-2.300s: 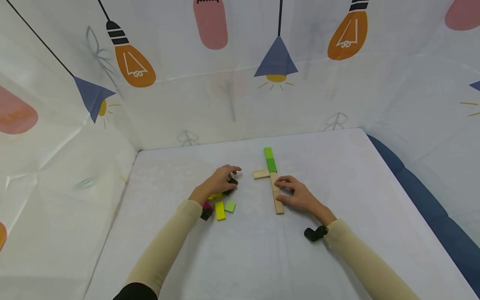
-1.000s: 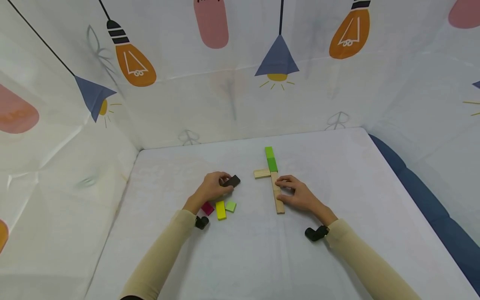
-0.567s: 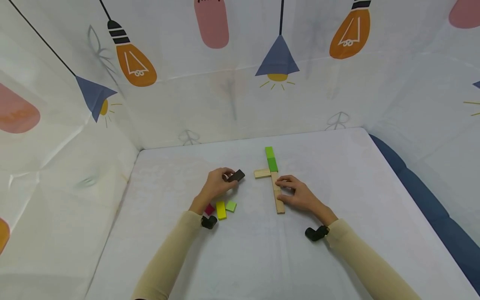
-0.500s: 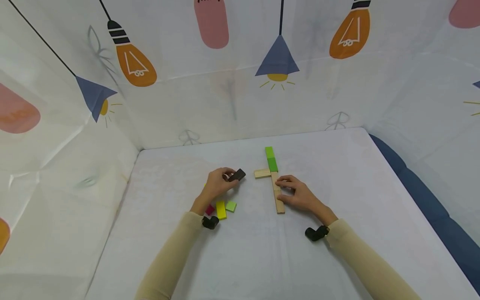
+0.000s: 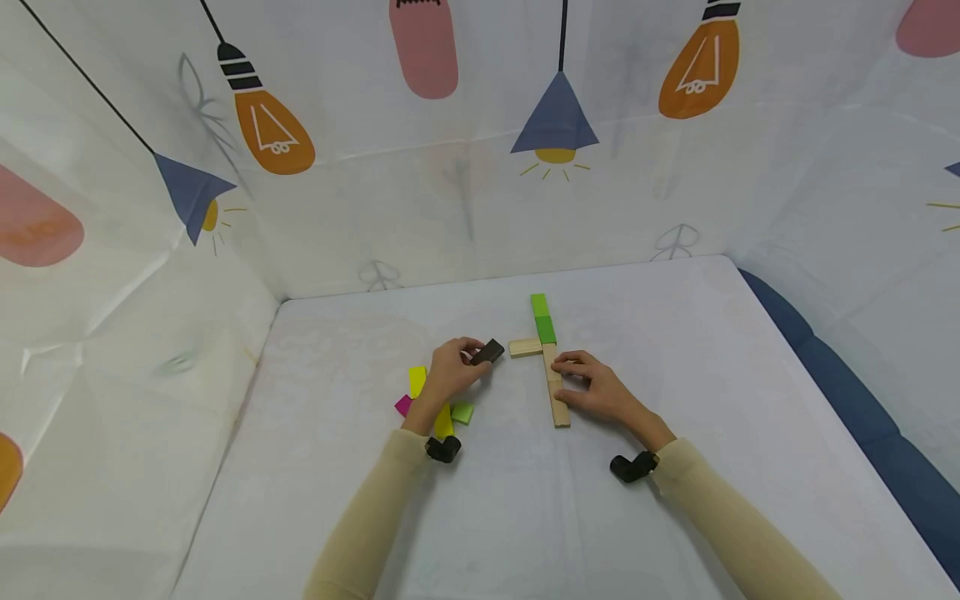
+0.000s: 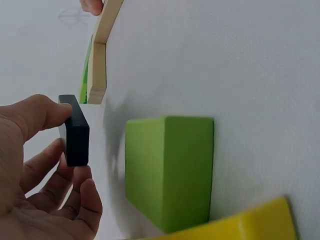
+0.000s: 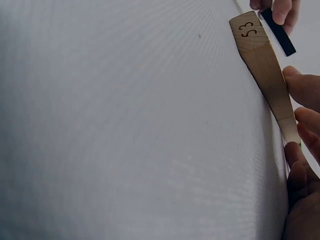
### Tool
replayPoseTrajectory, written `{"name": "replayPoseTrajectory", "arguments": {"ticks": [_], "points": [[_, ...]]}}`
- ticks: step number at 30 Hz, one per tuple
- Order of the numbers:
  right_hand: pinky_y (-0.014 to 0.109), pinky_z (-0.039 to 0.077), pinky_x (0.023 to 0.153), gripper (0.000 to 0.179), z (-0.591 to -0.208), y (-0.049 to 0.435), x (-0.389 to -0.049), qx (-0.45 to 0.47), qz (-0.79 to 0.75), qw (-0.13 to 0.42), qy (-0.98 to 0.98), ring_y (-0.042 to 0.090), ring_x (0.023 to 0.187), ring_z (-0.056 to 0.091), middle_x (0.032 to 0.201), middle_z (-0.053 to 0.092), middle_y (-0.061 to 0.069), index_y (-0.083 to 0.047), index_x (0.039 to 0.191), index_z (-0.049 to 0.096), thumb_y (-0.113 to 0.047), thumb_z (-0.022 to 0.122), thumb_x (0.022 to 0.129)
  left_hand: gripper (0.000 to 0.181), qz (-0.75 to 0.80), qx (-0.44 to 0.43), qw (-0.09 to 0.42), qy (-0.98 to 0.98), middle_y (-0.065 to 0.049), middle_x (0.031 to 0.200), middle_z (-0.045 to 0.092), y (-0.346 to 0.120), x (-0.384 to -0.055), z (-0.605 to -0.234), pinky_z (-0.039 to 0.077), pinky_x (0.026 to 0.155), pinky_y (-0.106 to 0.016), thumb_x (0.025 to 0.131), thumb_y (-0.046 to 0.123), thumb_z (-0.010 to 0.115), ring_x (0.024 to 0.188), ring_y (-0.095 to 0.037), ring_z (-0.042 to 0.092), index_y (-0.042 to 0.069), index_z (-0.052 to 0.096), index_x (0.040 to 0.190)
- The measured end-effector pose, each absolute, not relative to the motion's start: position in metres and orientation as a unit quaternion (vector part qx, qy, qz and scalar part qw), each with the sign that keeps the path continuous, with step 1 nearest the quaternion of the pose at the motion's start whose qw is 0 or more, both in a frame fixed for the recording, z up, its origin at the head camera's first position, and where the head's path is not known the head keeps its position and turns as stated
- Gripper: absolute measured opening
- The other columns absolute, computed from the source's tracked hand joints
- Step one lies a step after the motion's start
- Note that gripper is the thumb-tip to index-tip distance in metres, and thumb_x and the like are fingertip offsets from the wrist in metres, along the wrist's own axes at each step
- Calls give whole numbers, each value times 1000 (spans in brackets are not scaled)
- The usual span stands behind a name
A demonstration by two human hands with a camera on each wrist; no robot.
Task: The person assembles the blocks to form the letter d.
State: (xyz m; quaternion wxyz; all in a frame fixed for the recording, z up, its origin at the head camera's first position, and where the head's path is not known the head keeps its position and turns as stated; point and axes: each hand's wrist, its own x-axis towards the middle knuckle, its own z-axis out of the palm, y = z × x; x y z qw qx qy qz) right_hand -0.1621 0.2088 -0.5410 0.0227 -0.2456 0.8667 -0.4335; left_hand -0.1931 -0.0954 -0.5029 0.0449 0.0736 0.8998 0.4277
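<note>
In the head view my left hand pinches a black wooden block between thumb and fingers. The left wrist view shows that black block tilted, with the thumb on one side. To its right lies a plain wooden block, set sideways against a line of blocks. That line has two plain wooden blocks nearer me and two green blocks at the far end. My right hand rests at the line's right side, thumb and fingertips touching the plain wood. One block end reads "53" in the right wrist view.
Near my left wrist lie a yellow block, a magenta block, a second yellow block partly under the wrist, and a light green block. A white printed sheet stands behind the table. A dark blue seat borders the right.
My left hand has picked the black block from the loose pile and carried it right, close to the sideways wooden block. My right hand has stayed in place.
</note>
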Motion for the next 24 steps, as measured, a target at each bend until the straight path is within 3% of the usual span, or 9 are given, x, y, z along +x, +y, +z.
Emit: {"name": "replayPoseTrajectory", "arguments": {"ticks": [10, 24], "points": [[61, 43, 110, 48, -540, 209, -161, -245, -438, 24, 865, 42, 136, 51, 141, 58, 17, -3, 133, 68, -20, 79, 91, 35, 410, 58, 93, 906, -14, 110, 71, -84, -196, -507, 56, 90, -39, 88, 15, 77, 97, -26, 64, 2, 71, 119], [61, 43, 110, 47, -540, 209, -161, -246, -436, 23, 865, 41, 136, 51, 141, 58, 17, -3, 133, 68, -20, 79, 91, 33, 391, 58, 97, 913, -14, 112, 72, -78, -203, -507, 56, 93, -39, 90, 15, 75, 96, -26, 63, 2, 72, 119]]}}
